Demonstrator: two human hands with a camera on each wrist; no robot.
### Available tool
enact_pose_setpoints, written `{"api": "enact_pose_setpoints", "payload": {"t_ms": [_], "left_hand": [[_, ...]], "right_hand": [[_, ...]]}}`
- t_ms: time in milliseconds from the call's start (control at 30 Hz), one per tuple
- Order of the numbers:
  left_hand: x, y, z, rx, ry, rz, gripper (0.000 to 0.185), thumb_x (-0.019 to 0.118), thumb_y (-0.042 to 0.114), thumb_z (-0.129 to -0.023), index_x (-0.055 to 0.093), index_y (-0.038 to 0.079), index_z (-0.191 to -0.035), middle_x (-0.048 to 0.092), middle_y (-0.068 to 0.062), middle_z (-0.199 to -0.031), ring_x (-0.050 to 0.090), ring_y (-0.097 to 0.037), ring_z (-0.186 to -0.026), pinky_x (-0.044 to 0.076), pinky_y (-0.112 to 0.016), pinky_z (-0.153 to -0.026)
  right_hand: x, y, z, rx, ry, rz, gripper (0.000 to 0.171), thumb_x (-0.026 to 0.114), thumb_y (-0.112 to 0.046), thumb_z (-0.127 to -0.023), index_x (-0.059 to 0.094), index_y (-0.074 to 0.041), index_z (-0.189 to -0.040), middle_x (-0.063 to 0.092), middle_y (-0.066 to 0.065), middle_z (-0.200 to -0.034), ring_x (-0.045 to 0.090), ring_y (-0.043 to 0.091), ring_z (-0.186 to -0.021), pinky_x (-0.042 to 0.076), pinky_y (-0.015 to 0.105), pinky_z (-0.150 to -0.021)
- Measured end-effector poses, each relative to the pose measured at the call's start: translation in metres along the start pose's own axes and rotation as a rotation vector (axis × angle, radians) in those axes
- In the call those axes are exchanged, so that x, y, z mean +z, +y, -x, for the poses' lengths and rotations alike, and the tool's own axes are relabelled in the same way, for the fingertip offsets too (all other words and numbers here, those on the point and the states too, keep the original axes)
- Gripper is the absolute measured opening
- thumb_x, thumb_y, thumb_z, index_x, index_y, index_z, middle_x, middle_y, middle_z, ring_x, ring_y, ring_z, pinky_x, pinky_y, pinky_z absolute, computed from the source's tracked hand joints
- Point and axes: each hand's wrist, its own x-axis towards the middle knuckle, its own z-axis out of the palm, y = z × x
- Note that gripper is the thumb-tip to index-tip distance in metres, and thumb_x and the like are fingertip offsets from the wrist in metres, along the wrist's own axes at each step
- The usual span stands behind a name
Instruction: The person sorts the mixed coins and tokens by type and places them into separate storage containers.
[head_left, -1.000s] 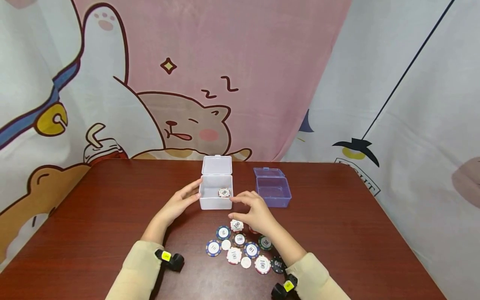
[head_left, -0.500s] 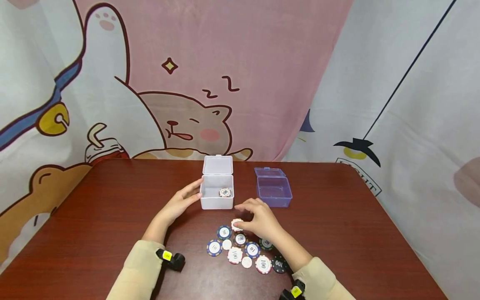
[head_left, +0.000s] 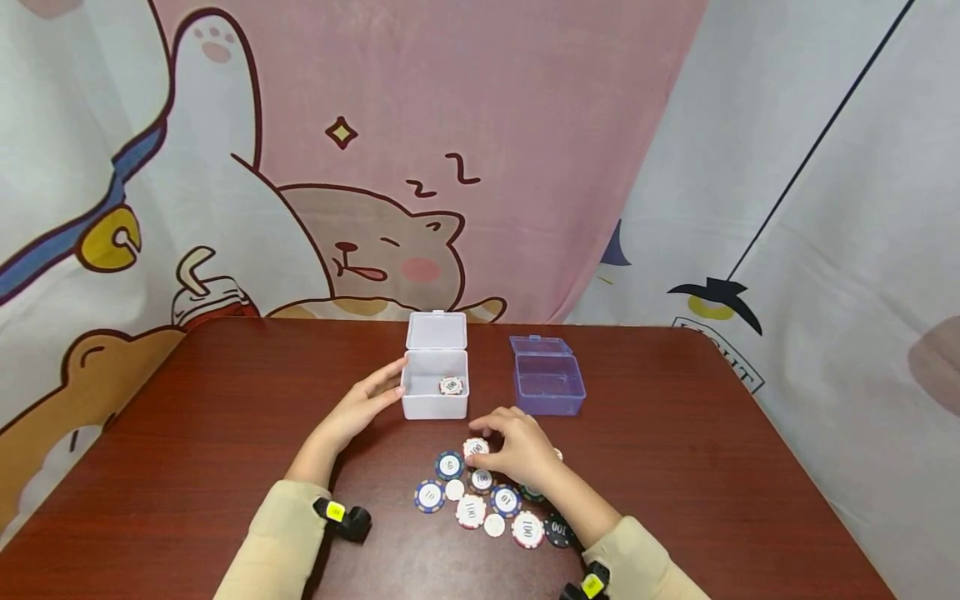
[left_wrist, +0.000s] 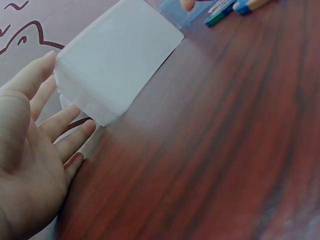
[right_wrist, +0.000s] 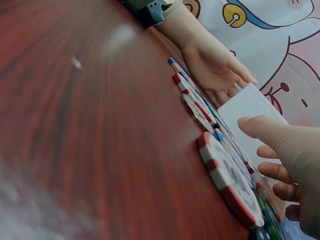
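Observation:
An open white box (head_left: 433,402) stands mid-table with one red-and-white chip (head_left: 451,385) inside. My left hand (head_left: 358,408) rests with straight fingers (left_wrist: 65,125) against the white box's (left_wrist: 117,60) left wall. In front of the box my right hand (head_left: 517,446) curls its thumb and fingertips round a red-and-white chip (head_left: 476,448) that lies flat on the table. In the right wrist view that chip (right_wrist: 227,182) is in the foreground, with the thumb (right_wrist: 265,135) just over it. Several more chips (head_left: 480,500) lie beneath and around the right hand.
An open purple box (head_left: 547,386) sits right of the white one. The dark red table (head_left: 187,433) runs to edges at left and right. A cartoon curtain (head_left: 375,167) hangs behind it. Both wrists carry small black cameras.
My right hand drew back from the white box's front edge and came down on the red-and-white chip in front of it. The left hand and both boxes stayed put.

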Motion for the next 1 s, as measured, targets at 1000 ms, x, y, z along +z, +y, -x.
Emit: {"api": "enact_pose_setpoints", "payload": {"t_ms": [1000], "left_hand": [[0.0003,0.0013,0.0001,-0.008,0.009,-0.013,0.055,0.054,0.016,-0.099,0.034,0.012,-0.15,0.032,-0.016,-0.151,0.032,-0.034,-0.136,0.023,-0.054,-0.107]], "right_hand": [[0.0103,-0.0036,0.0008,0.028,0.051,-0.022,0.034,0.086,-0.024,-0.064,0.076,-0.014,-0.095,0.063,-0.008,-0.087,0.054,0.012,-0.083,0.044,0.032,-0.075]]}}
